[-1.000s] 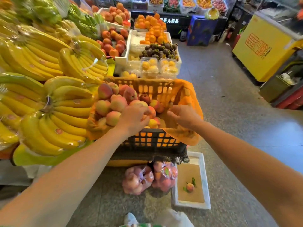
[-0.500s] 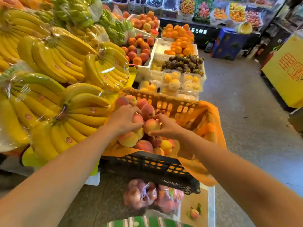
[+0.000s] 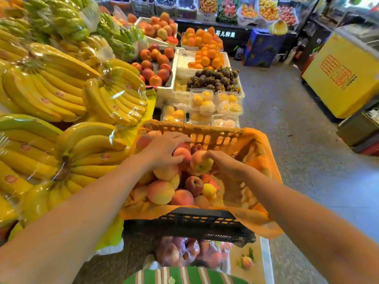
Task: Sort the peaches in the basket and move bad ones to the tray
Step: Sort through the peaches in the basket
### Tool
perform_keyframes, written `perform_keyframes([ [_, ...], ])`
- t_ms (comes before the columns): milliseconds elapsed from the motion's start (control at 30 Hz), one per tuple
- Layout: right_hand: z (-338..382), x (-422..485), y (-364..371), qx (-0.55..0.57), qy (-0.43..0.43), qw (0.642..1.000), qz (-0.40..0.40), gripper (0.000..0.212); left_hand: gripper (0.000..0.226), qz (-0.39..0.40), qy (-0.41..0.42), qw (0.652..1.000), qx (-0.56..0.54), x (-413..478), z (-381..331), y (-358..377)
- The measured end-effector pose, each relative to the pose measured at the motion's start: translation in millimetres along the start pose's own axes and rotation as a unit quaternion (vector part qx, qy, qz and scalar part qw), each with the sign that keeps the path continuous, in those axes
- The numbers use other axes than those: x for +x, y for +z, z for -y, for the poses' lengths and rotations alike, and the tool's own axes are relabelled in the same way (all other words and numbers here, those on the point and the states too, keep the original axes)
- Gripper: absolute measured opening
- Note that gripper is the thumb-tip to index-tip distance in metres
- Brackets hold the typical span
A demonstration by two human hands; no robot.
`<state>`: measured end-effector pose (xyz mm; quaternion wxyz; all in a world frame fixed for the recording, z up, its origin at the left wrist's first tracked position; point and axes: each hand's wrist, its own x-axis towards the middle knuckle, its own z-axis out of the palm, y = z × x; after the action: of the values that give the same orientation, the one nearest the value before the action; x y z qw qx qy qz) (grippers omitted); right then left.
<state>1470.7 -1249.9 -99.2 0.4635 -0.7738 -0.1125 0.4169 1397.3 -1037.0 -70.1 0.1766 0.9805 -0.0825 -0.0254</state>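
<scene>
Head view: right hand (image 3: 223, 167) gripped one round peach (image 3: 202, 163), red side up; left hand (image 3: 164, 149) lay flat-fingered on the pile (image 3: 162, 191) in the basket (image 3: 205, 220).

Tray (image 3: 266, 261) mostly behind basket (image 3: 194, 220)

Top centre, black signboard (image 3: 220, 34): white chars "哥儿鲜果", start cut off. Right edge, big yellow cabinet (image 3: 346, 83): red seal-style stamp, illegible. Small round red banana stickers (image 3: 105, 156): unreadable.
</scene>
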Motion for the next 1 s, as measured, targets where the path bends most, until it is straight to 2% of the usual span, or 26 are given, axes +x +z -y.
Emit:
perform_keyframes([
  [67,1.6,-4.2,-4.8,0.093,0.053,0.994,0.001,0.048,0.052,0.069,0.02,0.996,0.06,13.1,-1.1,-2.2],
  [167,2.6,-7.8,-7.6,0.16,0.071,0.984,-0.02,0.05,0.038,0.129,0.049,0.986,0.092,28.8,-3.2,0.1],
  [233,1.2,-10.3,-8.7,0.17,0.074,0.982,-0.035,0.056,0.032,0.158,0.037,0.985,0.059,36.7,-3.1,3.3],
  [333,-5.5,-14.5,-14.9,0.162,0.076,0.984,-0.016,0.067,0.027,0.197,0.036,0.979,0.038,47.5,-0.1,6.5],
  [433,-10.6,-18.4,-23.1,0.134,0.074,0.988,-0.007,0.062,0.028,0.22,0.043,0.974,0.026,56.1,3.4,8.5],
  [500,-13.7,-19.3,-28.9,0.117,0.075,0.99,-0.008,0.053,0.036,0.219,0.049,0.974,-0.014,61.1,2.8,7.7],
  [633,-10.0,-23.0,-38.4,0.108,0.087,0.99,0.003,0.055,0.077,0.21,0.076,0.958,-0.181,70.2,-24.0,1.2],
  [733,-2.6,-29.4,-43.0,0.117,0.061,0.991,-0.009,0.058,0.077,0.206,0.109,0.957,-0.175,83.4,-48.1,6.1],
  [800,-1.1,-35.7,-50.4,0.09,0.054,0.993,-0.062,0.063,0.07,0.196,0.103,0.957,-0.189,94.2,-56.3,10.5],
  [867,-4.7,-43.5,-63.7,0.035,0.025,0.983,-0.176,0.054,0.064,0.202,0.08,0.954,-0.207,104.6,-60.8,15.3],
  [933,-16.6,-52.7,-84.4,-0.053,-0.025,0.948,-0.313,0.037,0.062,0.206,0.062,0.96,-0.18,114.7,-65.8,23.2],
  [967,-24.5,-56.4,-94.3,-0.1,-0.036,0.929,-0.354,0.033,0.062,0.207,0.057,0.963,-0.161,120.2,-68.2,29.1],
  [1000,-31.4,-60.9,-101.6,-0.138,-0.032,0.921,-0.363,0.035,0.062,0.21,0.053,0.965,-0.145,125.3,-71.4,36.3],
])
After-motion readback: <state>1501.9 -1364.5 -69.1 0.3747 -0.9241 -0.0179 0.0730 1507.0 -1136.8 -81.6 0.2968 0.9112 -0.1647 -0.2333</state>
